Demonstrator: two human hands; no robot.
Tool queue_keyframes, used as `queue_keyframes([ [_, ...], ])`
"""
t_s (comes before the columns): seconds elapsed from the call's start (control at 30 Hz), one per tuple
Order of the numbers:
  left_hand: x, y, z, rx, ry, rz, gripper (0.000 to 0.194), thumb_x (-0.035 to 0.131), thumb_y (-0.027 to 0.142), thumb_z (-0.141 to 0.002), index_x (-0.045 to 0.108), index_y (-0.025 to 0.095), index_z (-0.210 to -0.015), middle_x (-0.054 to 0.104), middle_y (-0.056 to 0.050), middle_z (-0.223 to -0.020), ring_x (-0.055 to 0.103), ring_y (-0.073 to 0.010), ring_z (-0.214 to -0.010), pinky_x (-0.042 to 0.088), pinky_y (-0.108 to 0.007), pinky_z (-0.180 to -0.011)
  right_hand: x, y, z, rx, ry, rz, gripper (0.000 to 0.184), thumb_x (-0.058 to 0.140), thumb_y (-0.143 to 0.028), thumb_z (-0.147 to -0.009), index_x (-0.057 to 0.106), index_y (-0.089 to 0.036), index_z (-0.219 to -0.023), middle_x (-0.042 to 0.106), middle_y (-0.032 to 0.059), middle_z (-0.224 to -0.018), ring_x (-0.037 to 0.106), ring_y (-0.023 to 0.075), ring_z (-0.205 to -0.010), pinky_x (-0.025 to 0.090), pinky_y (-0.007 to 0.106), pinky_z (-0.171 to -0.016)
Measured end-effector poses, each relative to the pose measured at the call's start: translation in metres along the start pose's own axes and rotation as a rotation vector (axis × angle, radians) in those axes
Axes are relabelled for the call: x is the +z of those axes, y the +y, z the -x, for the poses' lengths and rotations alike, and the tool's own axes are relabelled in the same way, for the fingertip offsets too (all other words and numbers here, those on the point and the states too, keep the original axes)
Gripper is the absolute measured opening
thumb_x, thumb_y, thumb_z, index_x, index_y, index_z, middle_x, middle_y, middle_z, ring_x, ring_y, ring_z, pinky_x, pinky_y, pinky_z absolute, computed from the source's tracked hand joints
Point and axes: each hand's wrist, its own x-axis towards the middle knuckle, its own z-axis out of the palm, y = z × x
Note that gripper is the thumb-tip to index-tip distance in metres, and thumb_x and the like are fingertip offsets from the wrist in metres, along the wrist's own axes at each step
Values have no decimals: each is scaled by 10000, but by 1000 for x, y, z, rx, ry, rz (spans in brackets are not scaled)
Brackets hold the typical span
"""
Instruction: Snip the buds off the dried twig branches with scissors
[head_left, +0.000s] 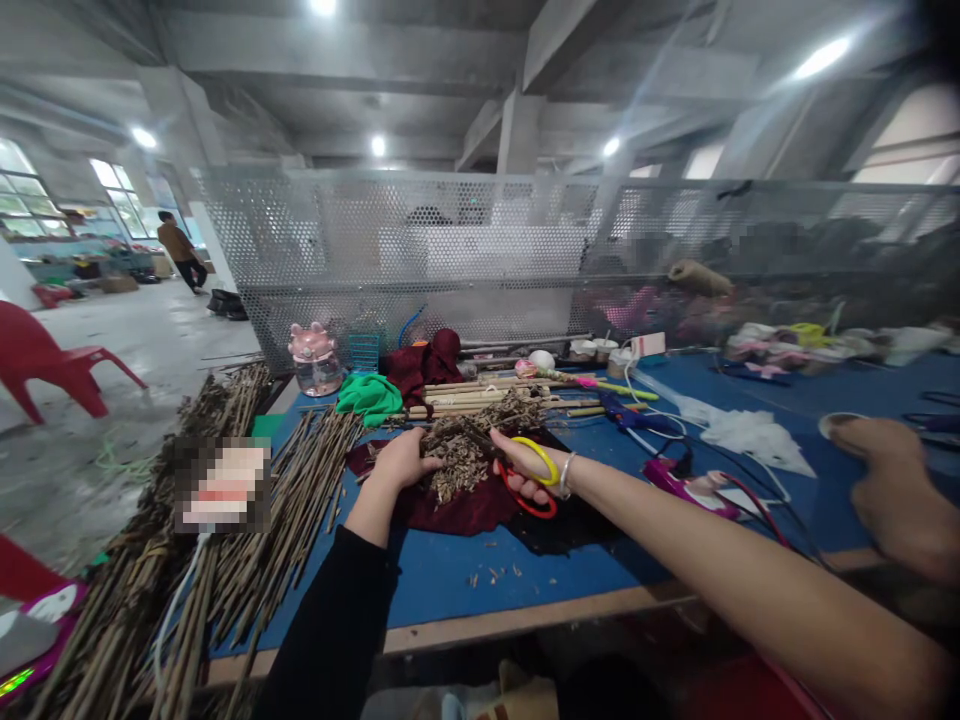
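Observation:
My right hand (529, 478) is closed around scissors (541, 460) with one yellow and one red handle loop. Their blades point to the upper left into a heap of dried brown plant bits (456, 470). At the heap's left side, my left hand (401, 460) is bent round part of a dried plant bunch (442, 435), its thumb pointing right. The plants hide some of its fingertips. Beneath the heap lies a dark red cloth (457, 515), with black cloth (559, 530) at its right.
Long dried stems (292, 500) cover the table's left side. Behind are a pink-lidded bottle (315, 360), a green cloth (370, 400) and pale sticks (480, 395). To the right are a blue glue gun (637, 415), a power strip (686, 487), cables and another person's arm (896, 480).

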Motion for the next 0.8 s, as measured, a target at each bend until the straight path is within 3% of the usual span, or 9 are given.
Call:
queue_keyframes([
  [0.07, -3, -7, 0, -21, -44, 20, 619, 700, 434, -598, 530, 176, -1134, 625, -115, -1084, 573, -240, -1004, 428, -278, -823, -6, 0, 6, 8, -46, -5, 665, 99, -794, -708, 390, -203, -801, 338, -78, -435, 259, 46, -285, 288, 157, -260],
  [0.13, -5, -13, 0, -20, -85, 21, 545, 724, 345, -578, 579, 181, -1077, 647, -105, -1049, 589, -241, -977, 434, -273, -812, -11, 1, 11, -1, -65, 21, 686, 89, -806, -692, 392, -203, -812, 380, -64, -454, 318, 63, -301, 339, 187, -278],
  [0.27, -11, -18, -2, -15, -80, 25, 334, 644, 237, -661, 640, 151, -984, 664, -125, -1005, 596, -250, -960, 433, -287, -816, -17, 4, 18, 33, -77, 115, 720, 115, -822, -674, 428, -192, -831, 467, -25, -500, 436, 102, -353, 402, 232, -324],
  [0.4, -16, -17, -2, 12, -38, 56, 305, 550, 254, -754, 628, 139, -1025, 648, -122, -1056, 581, -234, -993, 420, -282, -850, -18, 4, 17, 69, -60, 179, 750, 80, -819, -673, 431, -183, -856, 564, 44, -576, 521, 143, -424, 432, 259, -362],
  [0.53, -20, -15, 0, 98, -51, 207, 324, 550, 249, -749, 635, 118, -1033, 657, -102, -1050, 587, -213, -971, 419, -274, -873, -17, 2, 9, 40, -57, 158, 777, 74, -836, -649, 433, -183, -868, 600, 80, -643, 550, 159, -496, 431, 250, -382],
  [0.67, -23, -11, 2, 161, -164, 309, 354, 595, 212, -689, 655, 125, -1027, 670, -69, -1037, 594, -205, -952, 411, -274, -898, -16, -4, 2, 24, -52, 128, 791, 65, -851, -624, 434, -190, -854, 601, 80, -668, 553, 164, -518, 427, 252, -389],
  [0.8, -22, -10, 3, 232, -222, 299, 308, 587, 188, -680, 686, 141, -968, 690, -49, -974, 608, -194, -897, 426, -259, -857, -12, -7, 1, 26, -64, 119, 758, 79, -844, -637, 435, -190, -783, 501, 8, -524, 447, 117, -386, 397, 242, -347],
])
